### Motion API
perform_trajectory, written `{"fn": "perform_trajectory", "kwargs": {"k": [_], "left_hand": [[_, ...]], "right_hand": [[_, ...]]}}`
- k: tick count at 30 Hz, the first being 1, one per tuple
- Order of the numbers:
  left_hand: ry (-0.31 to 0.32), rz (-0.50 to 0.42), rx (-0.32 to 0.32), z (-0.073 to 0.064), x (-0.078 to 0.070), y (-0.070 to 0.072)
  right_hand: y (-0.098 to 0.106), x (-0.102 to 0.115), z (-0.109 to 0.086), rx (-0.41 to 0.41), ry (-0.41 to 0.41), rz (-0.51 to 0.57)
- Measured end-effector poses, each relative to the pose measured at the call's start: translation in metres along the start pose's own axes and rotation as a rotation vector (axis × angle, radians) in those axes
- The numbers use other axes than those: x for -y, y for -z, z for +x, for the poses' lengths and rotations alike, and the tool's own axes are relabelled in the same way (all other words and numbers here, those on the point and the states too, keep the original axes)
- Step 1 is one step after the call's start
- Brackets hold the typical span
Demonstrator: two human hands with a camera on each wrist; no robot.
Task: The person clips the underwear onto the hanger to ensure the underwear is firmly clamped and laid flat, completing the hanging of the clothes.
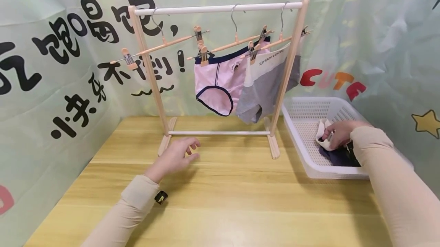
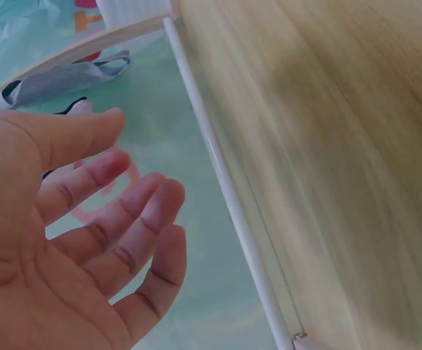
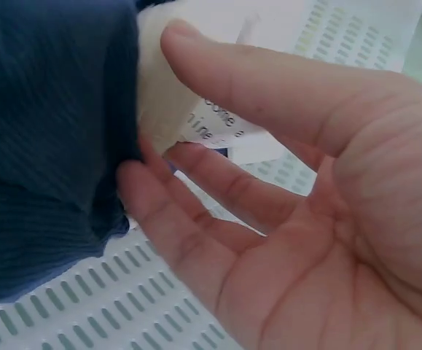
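In the head view my right hand [image 1: 340, 132] reaches into the white basket [image 1: 300, 147] and pinches a cream piece of cloth [image 1: 321, 134]. Dark navy cloth [image 1: 335, 155] lies beneath it. The right wrist view shows the thumb on the cream cloth [image 3: 163, 84], fingers behind it, beside ribbed navy fabric [image 3: 50, 146] and a printed white label [image 3: 218, 124]. Whether cream and navy belong to one garment, I cannot tell. Over the table, near the rack's left foot, my left hand [image 1: 175, 157] hovers with relaxed, slightly bent fingers and nothing in it.
A wooden rack [image 1: 218, 8] carries three clip hangers. Pink underpants [image 1: 218, 78] hang from the middle one and grey-and-white underpants [image 1: 262, 86] from the right one; the left hanger [image 1: 172, 42] bears no garment. A printed curtain [image 1: 68, 124] backs the wooden table [image 1: 223, 201].
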State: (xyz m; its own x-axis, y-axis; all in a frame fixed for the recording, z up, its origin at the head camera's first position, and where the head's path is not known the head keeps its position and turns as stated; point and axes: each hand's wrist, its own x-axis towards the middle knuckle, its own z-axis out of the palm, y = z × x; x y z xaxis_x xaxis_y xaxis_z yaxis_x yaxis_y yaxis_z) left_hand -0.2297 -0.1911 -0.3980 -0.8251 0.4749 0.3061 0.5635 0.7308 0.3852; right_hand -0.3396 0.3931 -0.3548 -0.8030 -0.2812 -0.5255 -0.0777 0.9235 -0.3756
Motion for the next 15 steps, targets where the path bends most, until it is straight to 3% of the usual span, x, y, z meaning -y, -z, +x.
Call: {"fn": "perform_trajectory", "kwargs": {"k": [5,15], "left_hand": [[-0.019,-0.01,0.017,0.0,0.001,-0.009],[0.029,-0.03,0.101,0.003,0.001,-0.014]], "right_hand": [[-0.007,-0.004,0.0,-0.044,0.002,0.043],[-0.007,-0.011,0.0,-0.106,0.04,0.141]]}}
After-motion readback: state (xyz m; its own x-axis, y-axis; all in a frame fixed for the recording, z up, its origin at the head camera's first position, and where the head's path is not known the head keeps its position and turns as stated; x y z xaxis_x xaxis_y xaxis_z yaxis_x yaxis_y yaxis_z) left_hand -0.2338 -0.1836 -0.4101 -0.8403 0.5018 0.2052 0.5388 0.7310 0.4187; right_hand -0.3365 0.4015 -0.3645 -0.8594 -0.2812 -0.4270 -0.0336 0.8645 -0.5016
